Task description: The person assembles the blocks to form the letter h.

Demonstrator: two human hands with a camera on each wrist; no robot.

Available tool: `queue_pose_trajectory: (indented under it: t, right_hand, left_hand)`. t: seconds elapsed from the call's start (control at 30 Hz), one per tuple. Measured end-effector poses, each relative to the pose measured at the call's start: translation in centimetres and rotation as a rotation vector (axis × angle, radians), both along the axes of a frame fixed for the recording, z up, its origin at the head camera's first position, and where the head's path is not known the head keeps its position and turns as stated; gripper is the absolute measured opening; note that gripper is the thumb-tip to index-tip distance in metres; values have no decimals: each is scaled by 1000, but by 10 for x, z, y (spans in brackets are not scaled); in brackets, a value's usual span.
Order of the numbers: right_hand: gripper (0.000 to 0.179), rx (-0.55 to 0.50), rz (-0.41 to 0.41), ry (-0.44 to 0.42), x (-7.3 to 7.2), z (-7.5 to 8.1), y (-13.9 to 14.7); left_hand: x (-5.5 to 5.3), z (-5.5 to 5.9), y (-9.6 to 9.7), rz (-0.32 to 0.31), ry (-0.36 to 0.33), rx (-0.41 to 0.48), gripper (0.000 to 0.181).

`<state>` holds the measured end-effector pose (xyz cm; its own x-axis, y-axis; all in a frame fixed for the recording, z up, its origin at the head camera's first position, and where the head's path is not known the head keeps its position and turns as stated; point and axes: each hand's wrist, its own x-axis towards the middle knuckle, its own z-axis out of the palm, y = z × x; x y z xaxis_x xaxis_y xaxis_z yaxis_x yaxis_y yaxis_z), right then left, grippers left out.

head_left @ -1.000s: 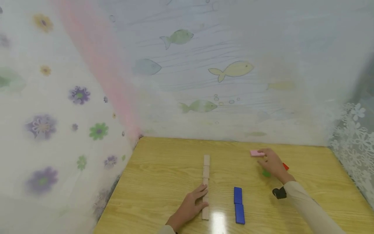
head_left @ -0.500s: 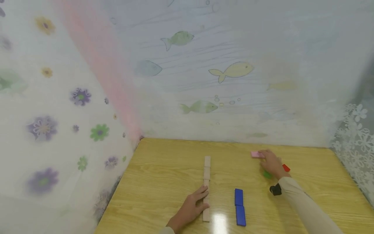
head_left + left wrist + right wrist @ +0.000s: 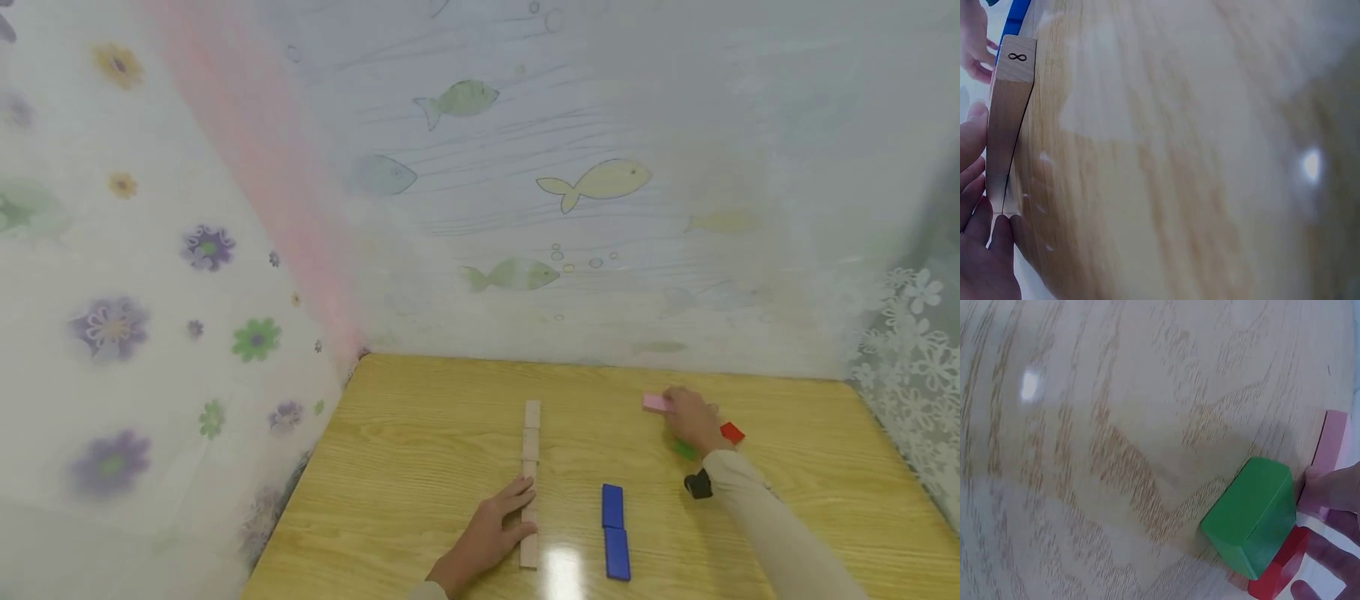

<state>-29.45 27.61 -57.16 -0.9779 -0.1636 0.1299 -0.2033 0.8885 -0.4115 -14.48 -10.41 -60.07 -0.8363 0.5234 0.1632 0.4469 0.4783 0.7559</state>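
Observation:
Several plain wooden blocks (image 3: 531, 442) lie end to end in a straight row. My left hand (image 3: 483, 529) rests on the near part of this row, fingers extended and thumb across it. In the left wrist view, one wooden block (image 3: 1016, 59) bears a printed 8 on its end face. Farther back on the right, my right hand (image 3: 692, 419) pinches the right end of a pink block (image 3: 655, 403). The thumb presses one side of the pink block in the right wrist view. Close by that hand are a green block (image 3: 1250, 512) and a red block (image 3: 1282, 565).
Two blue blocks (image 3: 612, 506) lie end to end between the hands, to the right of the wooden row. Table wood (image 3: 420, 433) surrounds the blocks. Behind it hangs a pale sheet (image 3: 600, 325) printed with fish, and a flowered sheet (image 3: 165, 375) borders the left side.
My right hand's fingers have closed round the pink block, and it has shifted slightly toward me. The right wrist has swung a little left. The left hand stays on the wooden row.

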Motion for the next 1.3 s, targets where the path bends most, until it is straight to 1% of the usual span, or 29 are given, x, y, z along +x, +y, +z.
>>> queue_pose_trajectory:
  t: [0.17,0.37,0.43,0.53,0.73,0.83,1.0,1.3]
  right_hand:
    - [30,-8,7,31,3,0,1]
    - [29,-96,51,99,11,6,0]
    - [28,-112,71,112,12,8,-2]
    - [29,-135,81,113,11,12,-4]
    - [29,-185,66,117,9,17,-8]
    - [29,-207,85,107,9,21,-9]
    - [28,-244,133,95,13,28,-11]
    - [28,-243,183,121,25,42,-19]
  left_hand:
    - [0,0,0,-5,5,-1,54]
    - [0,-1,-1,-9,-3,4,54]
    - [0,-1,-1,-8,0,5,54]
    - [0,-1,-2,-6,4,6,54]
    - [-1,-2,-2,-8,8,9,54]
    - [-1,-3,-2,-8,5,9,54]
    - [-1,-4,-2,-3,-8,7,55]
    - [-1,-6,-2,3,-21,1,55]
